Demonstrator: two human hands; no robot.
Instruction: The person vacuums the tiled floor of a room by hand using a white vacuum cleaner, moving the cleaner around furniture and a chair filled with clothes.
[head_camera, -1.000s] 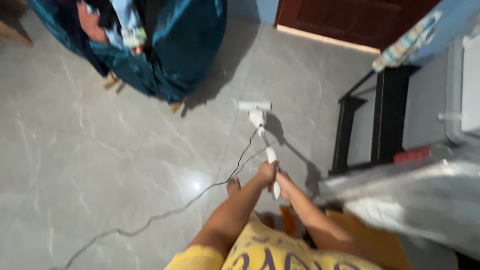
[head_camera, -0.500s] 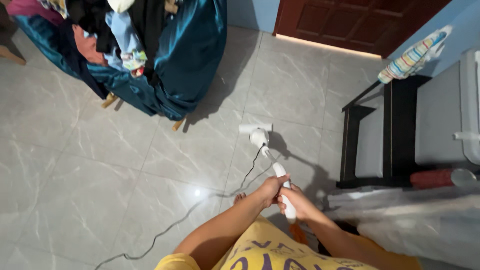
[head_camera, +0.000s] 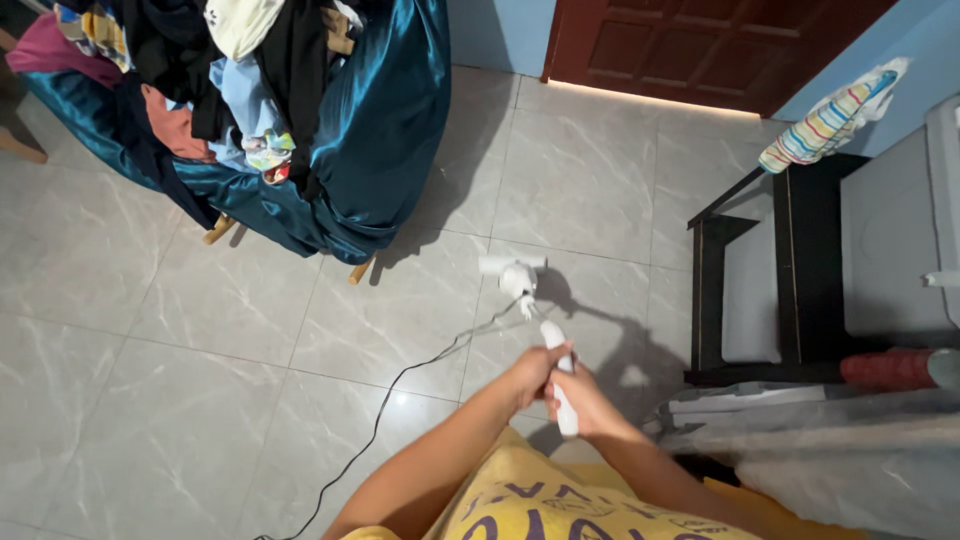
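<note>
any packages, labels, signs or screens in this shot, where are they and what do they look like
No packages, signs or screens show.
Printed lettering: dark purple letters on the person's yellow shirt, bottom centre.
Nothing readable as a label on the white stick vacuum that the left hand and right hand grip.

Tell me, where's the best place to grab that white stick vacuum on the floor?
Probably the upper handle end of the white stick vacuum, from above and behind: it slants up toward the person, while the head sits flat on the tiles. The left hand and right hand already wrap it there.
</note>
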